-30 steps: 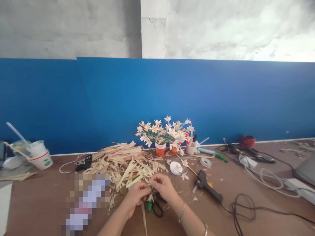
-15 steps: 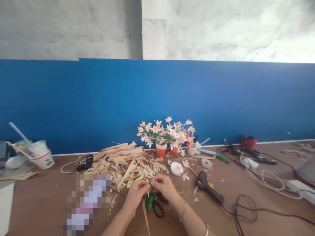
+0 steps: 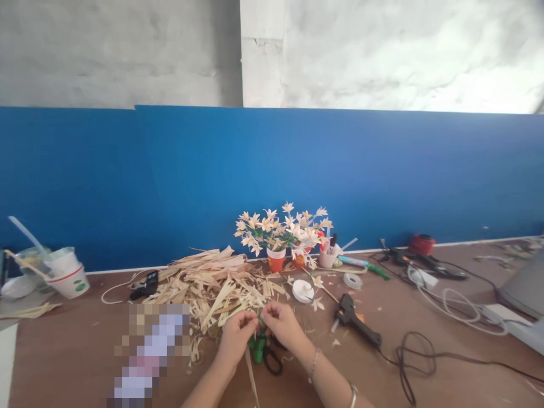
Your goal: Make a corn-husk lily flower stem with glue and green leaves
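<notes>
My left hand (image 3: 235,339) and my right hand (image 3: 286,326) meet fingertip to fingertip above the table, both pinched. Between them shows a thin green strip (image 3: 260,319); its far end is hidden by the fingers. Beneath the hands lie a green roll (image 3: 258,350) and black-handled scissors (image 3: 273,362), partly covered. A pale dry strip (image 3: 251,377) runs from below my left hand toward the table's front edge. Just beyond the hands spreads a heap of dry straw-coloured husks (image 3: 212,277).
Pale flowers (image 3: 278,224) stand in a red-and-white cup (image 3: 276,260). Right of the hands rest a glue gun (image 3: 357,322), a white round dish (image 3: 303,290) and a tape roll (image 3: 352,280). Black cables (image 3: 419,357) sprawl at right. A paper cup (image 3: 70,282) stands at left.
The camera view has shifted slightly, so the table things sit a little further left. Both hands keep their pinch on the green strip with barely any movement.
</notes>
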Available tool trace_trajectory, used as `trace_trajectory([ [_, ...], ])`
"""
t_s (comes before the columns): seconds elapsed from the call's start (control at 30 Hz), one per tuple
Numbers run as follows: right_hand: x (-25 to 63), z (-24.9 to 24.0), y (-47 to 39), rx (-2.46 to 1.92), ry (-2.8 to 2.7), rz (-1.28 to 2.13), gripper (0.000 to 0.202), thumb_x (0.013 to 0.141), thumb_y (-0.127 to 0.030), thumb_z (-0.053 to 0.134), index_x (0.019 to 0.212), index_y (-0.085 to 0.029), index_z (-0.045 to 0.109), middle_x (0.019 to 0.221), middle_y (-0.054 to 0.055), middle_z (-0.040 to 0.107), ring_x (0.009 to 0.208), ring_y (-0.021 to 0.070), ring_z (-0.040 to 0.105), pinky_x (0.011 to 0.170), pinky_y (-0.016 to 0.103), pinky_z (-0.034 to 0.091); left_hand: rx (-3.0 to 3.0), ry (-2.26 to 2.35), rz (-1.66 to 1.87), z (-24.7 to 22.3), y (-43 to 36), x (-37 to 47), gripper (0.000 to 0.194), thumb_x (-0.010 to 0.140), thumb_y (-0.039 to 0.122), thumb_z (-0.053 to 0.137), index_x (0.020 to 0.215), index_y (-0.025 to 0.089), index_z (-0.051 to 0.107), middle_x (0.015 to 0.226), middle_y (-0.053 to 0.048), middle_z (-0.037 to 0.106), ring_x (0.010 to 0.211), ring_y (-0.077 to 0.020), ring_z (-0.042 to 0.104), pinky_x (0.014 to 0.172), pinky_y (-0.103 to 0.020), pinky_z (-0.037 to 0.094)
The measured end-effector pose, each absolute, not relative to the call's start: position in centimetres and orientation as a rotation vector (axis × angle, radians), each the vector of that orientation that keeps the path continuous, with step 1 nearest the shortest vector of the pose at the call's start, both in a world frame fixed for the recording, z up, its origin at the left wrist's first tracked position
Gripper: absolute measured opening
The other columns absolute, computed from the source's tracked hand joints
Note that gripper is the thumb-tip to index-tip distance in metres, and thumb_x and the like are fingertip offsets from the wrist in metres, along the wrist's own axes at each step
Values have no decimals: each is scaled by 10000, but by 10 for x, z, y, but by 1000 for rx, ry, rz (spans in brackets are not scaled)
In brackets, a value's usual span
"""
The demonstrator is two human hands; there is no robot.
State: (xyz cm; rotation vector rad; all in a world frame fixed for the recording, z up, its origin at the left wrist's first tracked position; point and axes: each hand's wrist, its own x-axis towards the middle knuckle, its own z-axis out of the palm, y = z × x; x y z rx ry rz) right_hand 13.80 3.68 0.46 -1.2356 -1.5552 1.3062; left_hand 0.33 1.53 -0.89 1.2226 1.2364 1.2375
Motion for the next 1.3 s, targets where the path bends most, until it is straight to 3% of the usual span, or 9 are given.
trace_trajectory([
  [0.1,148,16,35,-1312,-1617,1271,83,690,-242,547,699,-160,546,524,-41,546,375,80,465,380,176,314,1197,1203,1226,-12,16,2,173,640,306,617,683,143,654,607,-21,657,607,-174,581,610,-271,431],
  [0.2,179,44,34,-1489,-1816,1022,142,693,-202,551,820,-166,601,637,-21,620,434,76,513,433,167,343,1161,1209,1237,-15,17,-1,220,619,347,645,699,144,665,630,-30,676,638,-187,598,640,-280,445],
  [0.3,231,77,32,-1886,-1970,595,171,755,-227,481,671,-162,615,595,-2,623,505,97,549,491,178,353,1127,1209,1226,-17,20,-4,282,569,395,687,701,147,671,626,-30,682,650,-199,609,653,-284,459],
  [0.43,295,84,24,-2215,-1780,317,206,752,-138,421,717,-154,624,738,88,648,723,207,603,604,265,380,1085,1233,1222,-16,20,-3,374,499,449,725,706,142,673,625,-34,686,672,-217,621,673,-297,470],
  [0.53,311,60,19,-2370,-1723,216,314,648,-64,521,939,-145,606,981,161,617,956,297,560,715,330,389,1064,1254,1231,-11,17,-1,410,468,466,739,708,141,670,631,-37,687,697,-229,626,694,-306,473],
  [0.7,307,22,20,-2462,-1692,111,379,678,-17,483,1047,-88,532,1015,210,570,984,327,546,756,390,387,1118,1255,1225,-6,14,-1,382,511,483,713,696,152,675,642,-35,688,694,-229,626,702,-311,474],
  [0.83,320,13,25,-2410,-1693,100,338,696,-14,463,1018,-95,528,1008,191,558,966,307,555,740,363,386,1118,1251,1224,-6,14,-2,361,527,477,704,693,158,675,648,-31,690,694,-223,624,704,-305,474],
  [1.07,337,10,36,-2222,-1646,198,208,782,-170,461,971,-134,538,944,137,615,895,233,588,695,264,373,1112,1236,1220,-5,13,-1,333,528,450,703,685,158,672,613,-20,677,660,-205,614,686,-294,472],
  [1.3,326,0,50,-2069,-1603,314,281,723,-107,479,992,-139,554,900,126,665,850,232,614,654,240,363,1103,1245,1222,-4,13,0,317,533,443,694,673,160,672,607,-19,675,650,-207,619,652,-282,474],
])
